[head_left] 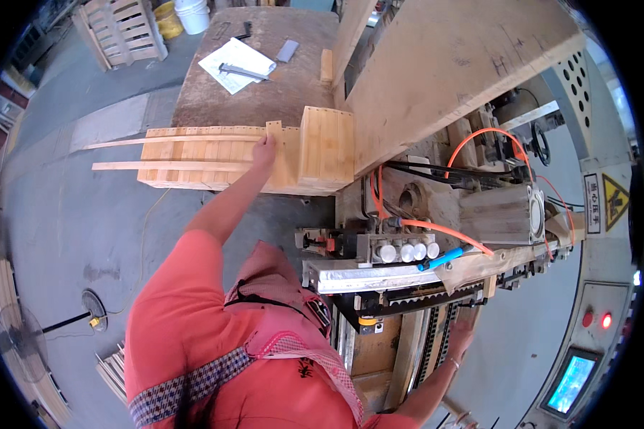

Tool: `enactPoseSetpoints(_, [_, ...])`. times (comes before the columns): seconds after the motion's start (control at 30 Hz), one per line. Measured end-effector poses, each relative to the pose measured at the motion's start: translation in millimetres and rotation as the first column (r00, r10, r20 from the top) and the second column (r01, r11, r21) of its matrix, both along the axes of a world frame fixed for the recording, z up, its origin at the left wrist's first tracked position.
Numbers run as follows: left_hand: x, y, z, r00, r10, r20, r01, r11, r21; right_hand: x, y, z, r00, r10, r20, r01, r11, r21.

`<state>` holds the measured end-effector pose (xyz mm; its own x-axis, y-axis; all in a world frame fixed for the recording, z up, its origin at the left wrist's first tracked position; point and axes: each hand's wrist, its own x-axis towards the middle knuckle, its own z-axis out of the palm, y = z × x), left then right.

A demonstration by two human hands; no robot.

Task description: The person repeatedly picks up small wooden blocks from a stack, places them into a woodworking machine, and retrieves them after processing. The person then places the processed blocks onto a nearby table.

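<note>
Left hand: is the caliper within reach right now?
Probably yes, with a stretch: the caliper lies uncovered on the paper, beyond the wood stack. The left hand seems to hold a slat, so it would likely need freeing first.

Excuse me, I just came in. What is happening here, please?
A person stands between stacked wooden pieces and a machine. Their left grip holds a short wooden piece at the stack, where two long strips lie. Their right grip is beside the machine; any contact there is unclear. Beyond the stack, a caliper lies on paper.
</note>
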<state>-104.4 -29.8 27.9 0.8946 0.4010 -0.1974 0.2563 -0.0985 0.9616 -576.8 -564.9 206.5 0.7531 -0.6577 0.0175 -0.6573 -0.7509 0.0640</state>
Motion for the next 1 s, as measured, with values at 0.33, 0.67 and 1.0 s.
enactPoseSetpoints(0.33, [8, -32, -23, 0.990, -0.107, 0.092, 0.071, 0.944, 0.323, -75, 88, 2, 0.992, -0.102, 0.075, 0.082, 0.969, 0.232])
enactPoseSetpoints(0.67, [3, -43, -40, 0.987, -0.076, 0.139, 0.036, 0.963, 0.266, -86, 102, -10, 0.963, -0.269, 0.026, 0.242, 0.902, 0.357])
enactPoseSetpoints(1.0, [2, -49, -46, 0.995, -0.039, 0.095, 0.027, 0.992, 0.124, -106, 116, -16, 0.952, -0.289, 0.097, 0.242, 0.911, 0.334])
